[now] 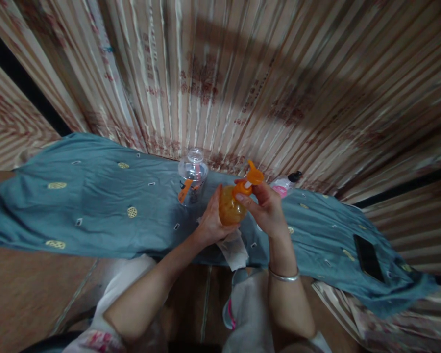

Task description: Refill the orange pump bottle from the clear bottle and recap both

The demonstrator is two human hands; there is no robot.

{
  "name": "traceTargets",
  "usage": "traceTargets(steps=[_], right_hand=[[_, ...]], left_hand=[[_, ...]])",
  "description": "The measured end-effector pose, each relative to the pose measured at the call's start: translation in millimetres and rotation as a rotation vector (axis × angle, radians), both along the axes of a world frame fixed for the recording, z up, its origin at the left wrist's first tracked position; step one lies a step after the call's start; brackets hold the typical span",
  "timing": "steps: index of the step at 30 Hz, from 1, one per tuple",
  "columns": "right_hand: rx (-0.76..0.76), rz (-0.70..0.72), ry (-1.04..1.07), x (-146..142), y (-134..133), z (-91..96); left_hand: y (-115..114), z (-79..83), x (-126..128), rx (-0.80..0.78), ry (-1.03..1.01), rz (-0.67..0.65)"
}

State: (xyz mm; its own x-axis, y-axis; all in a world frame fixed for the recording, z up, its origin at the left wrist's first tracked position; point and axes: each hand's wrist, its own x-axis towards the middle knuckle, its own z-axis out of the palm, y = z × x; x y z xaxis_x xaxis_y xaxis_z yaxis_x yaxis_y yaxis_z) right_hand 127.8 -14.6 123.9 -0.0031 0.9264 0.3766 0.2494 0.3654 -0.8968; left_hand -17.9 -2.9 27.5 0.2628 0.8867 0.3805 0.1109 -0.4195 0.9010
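Note:
My left hand (211, 223) is wrapped round the body of an orange pump bottle (228, 210), with a crumpled white tissue (235, 250) hanging under the palm. My right hand (266, 208) pinches the bottle's orange pump head (250, 180) at the neck. Both hands hover above the blue cloth (95, 206). Behind them on the cloth a clear plastic bottle (193, 179) with an orange piece inside stands upright.
A small pink bottle with a black cap (286, 184) lies on the cloth behind my right hand. A dark phone (368, 257) rests on the cloth at the right. Striped patterned curtain fabric (242, 73) hangs behind; brown floor lies below.

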Motion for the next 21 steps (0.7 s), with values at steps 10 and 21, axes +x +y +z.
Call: traceTargets(steps=[10, 21], right_hand=[[0.059, -0.156, -0.037, -9.4, 1.5, -11.0], [0.057, -0.244, -0.177, -9.6, -1.6, -7.0]], left_hand=[[2.9, -1.9, 2.0, -0.001, 0.001, 0.006], [6.0, -9.4, 4.2, 0.033, -0.017, 0.0]])
